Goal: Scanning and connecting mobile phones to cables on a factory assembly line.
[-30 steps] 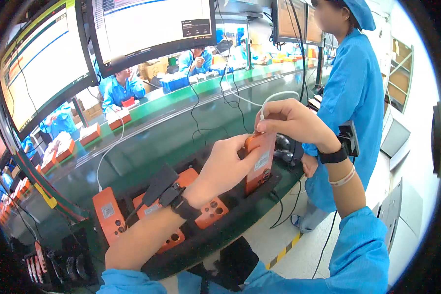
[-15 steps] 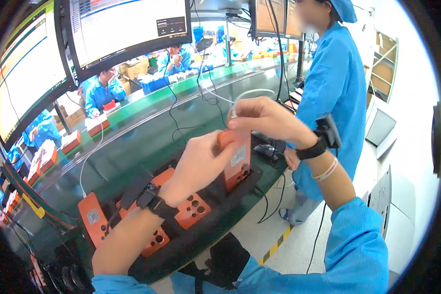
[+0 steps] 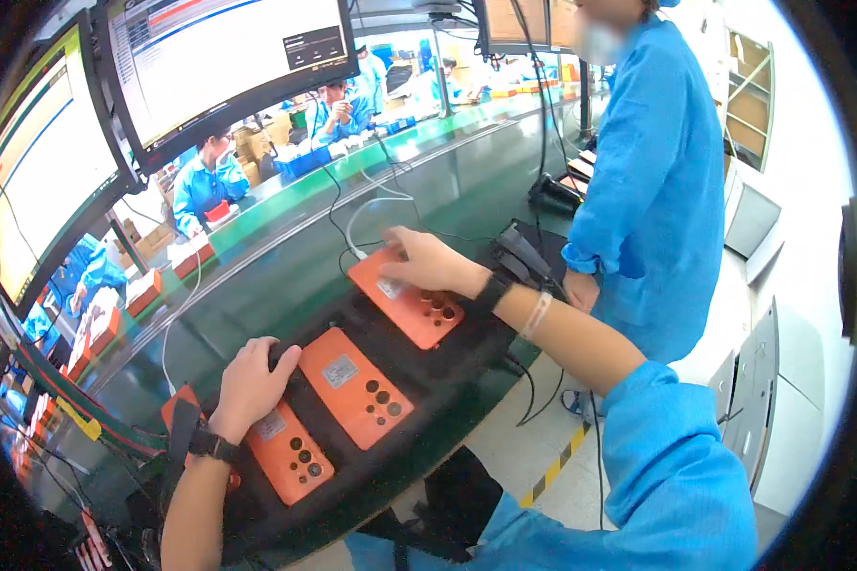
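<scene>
Several orange smartphones lie back up on a black mat (image 3: 338, 476), camera lenses toward me. My right hand (image 3: 433, 265) rests across the upper part of the rightmost smartphone (image 3: 411, 309), slightly blurred, fingers apart. A white cable (image 3: 354, 243) is plugged into that phone's far end. My left hand (image 3: 250, 381) lies over the far end of another smartphone (image 3: 295, 466), thumb spread from the fingers; the fingertips are partly hidden. Between my hands is a smartphone (image 3: 357, 385) with a grey label. A fourth smartphone (image 3: 183, 404) shows beside my left wrist, mostly covered, with a cable at its far end.
Two monitors (image 3: 229, 71) hang over the bench at the left. A co-worker in a blue smock (image 3: 652, 190) stands close on the right, beside a black device (image 3: 524, 252). Loose cables cross the green bench (image 3: 467, 205). Other people sit beyond it.
My hands have parted from the raised phone and cable. That phone now lies flat on the mat under my right hand. My left hand has moved left and toward me onto another phone.
</scene>
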Demonstrator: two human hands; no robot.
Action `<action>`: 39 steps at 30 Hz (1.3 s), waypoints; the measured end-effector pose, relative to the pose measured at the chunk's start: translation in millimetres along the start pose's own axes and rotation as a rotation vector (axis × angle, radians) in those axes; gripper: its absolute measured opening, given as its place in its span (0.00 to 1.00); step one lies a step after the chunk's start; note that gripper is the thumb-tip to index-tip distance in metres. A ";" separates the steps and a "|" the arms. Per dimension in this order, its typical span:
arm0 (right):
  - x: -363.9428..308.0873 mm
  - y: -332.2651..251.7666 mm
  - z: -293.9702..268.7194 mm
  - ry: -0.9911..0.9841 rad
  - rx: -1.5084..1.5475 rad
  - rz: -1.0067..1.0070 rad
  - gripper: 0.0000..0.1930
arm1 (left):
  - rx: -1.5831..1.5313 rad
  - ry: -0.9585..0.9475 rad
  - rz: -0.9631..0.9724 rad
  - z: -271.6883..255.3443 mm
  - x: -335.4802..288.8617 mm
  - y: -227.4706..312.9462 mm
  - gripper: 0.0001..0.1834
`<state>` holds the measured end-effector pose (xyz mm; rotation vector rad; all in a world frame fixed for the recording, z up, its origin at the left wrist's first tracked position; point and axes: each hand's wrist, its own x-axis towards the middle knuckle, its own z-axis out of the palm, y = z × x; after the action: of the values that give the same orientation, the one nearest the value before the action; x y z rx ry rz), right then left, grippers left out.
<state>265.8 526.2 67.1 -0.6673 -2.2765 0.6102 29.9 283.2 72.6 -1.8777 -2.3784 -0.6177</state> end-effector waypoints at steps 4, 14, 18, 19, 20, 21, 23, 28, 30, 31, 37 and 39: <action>-12.6 16.0 4.0 -0.053 -0.133 -0.033 0.28 | 0.020 -0.007 0.107 -2.3 -0.2 -12.2 0.24; -93.0 -29.1 -70.4 0.060 0.061 -0.099 0.23 | -0.175 -0.147 0.088 -23.7 5.3 -20.0 0.20; -120.1 -61.8 -105.0 0.738 0.837 -0.384 0.25 | -0.151 -0.150 0.081 -23.4 5.8 -13.5 0.19; -120.7 -59.7 -105.0 0.614 0.661 -0.310 0.24 | -0.142 -0.165 0.051 -23.5 6.4 -13.1 0.18; -118.4 -54.7 -98.8 0.508 0.530 -0.193 0.23 | -0.143 -0.162 0.043 -24.0 6.3 -13.7 0.18; -114.9 -46.4 -90.3 0.350 0.208 -0.089 0.20 | -0.105 -0.161 0.041 -24.1 7.8 -14.8 0.18; -110.5 -27.0 -61.8 0.239 -0.052 0.032 0.23 | -0.046 -0.124 0.070 -22.2 11.3 -18.7 0.17; -102.3 9.0 -22.9 0.123 0.024 0.165 0.23 | -0.129 -0.020 0.162 -11.0 22.2 -33.2 0.16; -101.9 11.4 -20.9 0.159 0.026 0.146 0.22 | -0.166 -0.030 0.165 -9.4 23.8 -37.9 0.17; -101.4 10.4 -19.7 0.146 -0.004 0.171 0.22 | -0.173 -0.043 0.140 -9.5 25.2 -39.7 0.17; -99.8 10.4 -22.9 0.145 0.092 0.160 0.20 | -0.065 -0.119 0.229 -19.0 29.3 -45.5 0.18; -97.4 11.0 -22.9 0.131 -0.011 0.158 0.20 | -0.045 -0.111 0.266 -22.4 26.5 -45.1 0.19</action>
<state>347.6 480.8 29.7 -0.8732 -2.1206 0.6103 -24.2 291.9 88.1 -2.2516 -2.1343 -0.5610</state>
